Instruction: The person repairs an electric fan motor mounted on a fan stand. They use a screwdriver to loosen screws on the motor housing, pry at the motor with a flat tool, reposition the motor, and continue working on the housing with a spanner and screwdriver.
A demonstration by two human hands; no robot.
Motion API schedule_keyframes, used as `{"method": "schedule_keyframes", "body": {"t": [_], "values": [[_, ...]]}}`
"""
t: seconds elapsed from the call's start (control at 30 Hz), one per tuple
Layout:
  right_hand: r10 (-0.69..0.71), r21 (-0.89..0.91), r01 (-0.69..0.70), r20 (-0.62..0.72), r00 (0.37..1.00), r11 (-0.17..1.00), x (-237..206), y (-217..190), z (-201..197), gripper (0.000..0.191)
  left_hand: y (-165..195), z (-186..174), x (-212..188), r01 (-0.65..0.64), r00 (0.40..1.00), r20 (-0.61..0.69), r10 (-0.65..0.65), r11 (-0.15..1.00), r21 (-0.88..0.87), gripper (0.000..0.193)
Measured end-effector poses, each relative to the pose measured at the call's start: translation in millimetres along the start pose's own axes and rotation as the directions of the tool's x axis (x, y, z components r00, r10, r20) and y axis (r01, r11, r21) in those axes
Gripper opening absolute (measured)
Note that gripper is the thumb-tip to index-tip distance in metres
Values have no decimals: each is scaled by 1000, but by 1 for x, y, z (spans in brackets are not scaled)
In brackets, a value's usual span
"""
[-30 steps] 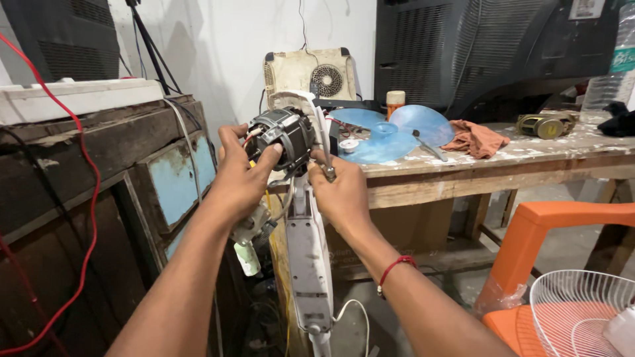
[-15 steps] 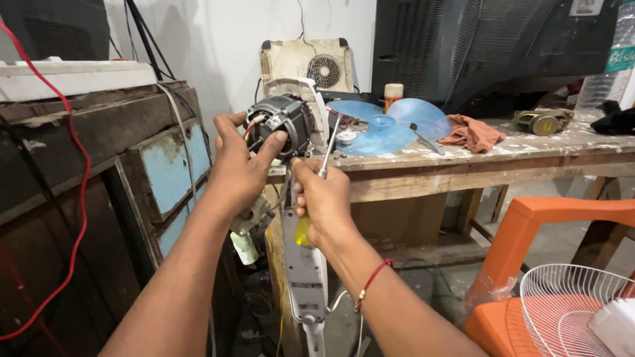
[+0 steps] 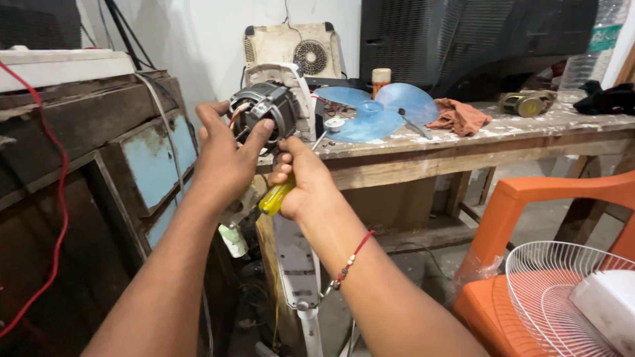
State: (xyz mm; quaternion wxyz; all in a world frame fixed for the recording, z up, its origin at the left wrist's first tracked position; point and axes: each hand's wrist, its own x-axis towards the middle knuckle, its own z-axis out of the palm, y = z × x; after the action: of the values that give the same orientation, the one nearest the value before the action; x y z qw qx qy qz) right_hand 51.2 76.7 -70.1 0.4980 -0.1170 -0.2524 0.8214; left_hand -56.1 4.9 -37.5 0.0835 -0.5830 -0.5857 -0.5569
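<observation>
**Fan motor gripped on its stand, screwdriver in the other hand**

Left hand [image 3: 221,155]: fingers wrapped around the fan motor [image 3: 264,116], thumb pressed on its front face. Motor sits at the top of a pale grey fan stand [image 3: 296,261], just off the left end of the workbench, with coloured wires showing at its side.

Right hand [image 3: 304,182]: fingers clenched around a yellow-handled screwdriver [image 3: 276,197]; the shaft runs up toward the motor, tip hidden behind the fingers. Red thread bracelet [image 3: 354,254] on that wrist.

Containers: an orange plastic chair [image 3: 529,198] at lower right carries a white wire fan guard [image 3: 549,291], and a white plastic piece [image 3: 608,301] lies in the guard. A small orange-lidded jar [image 3: 381,78] stands on the bench; contents cannot be made out.

Surface: rough wooden workbench [image 3: 476,149], paint-spattered, bearing a blue translucent fan blade [image 3: 387,109], an orange rag [image 3: 460,118] and a round metal part [image 3: 527,104]. A cream appliance casing [image 3: 294,46] with a round vent leans on the white wall. At left, a dark wooden cabinet [image 3: 99,152] with a blue panel; a red cable [image 3: 58,192] hangs over it.
</observation>
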Motion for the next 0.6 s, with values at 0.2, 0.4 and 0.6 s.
{"method": "schedule_keyframes", "body": {"t": [0.2, 0.4, 0.6], "values": [[-233, -196, 188, -242, 942, 963, -17, 8, 17, 23, 8, 1, -2, 61, 998, -1, -61, 998, 21, 78], [-481, -415, 401, -107, 870, 817, -38, 13, 18, 16, 14, -1, -6, 68, 998, -1, -68, 997, 42, 78], [-664, -538, 527, -84, 743, 658, -43, 2, -5, 9, 9, 1, -6, 15, 1000, -24, -15, 1000, 14, 76]]}}
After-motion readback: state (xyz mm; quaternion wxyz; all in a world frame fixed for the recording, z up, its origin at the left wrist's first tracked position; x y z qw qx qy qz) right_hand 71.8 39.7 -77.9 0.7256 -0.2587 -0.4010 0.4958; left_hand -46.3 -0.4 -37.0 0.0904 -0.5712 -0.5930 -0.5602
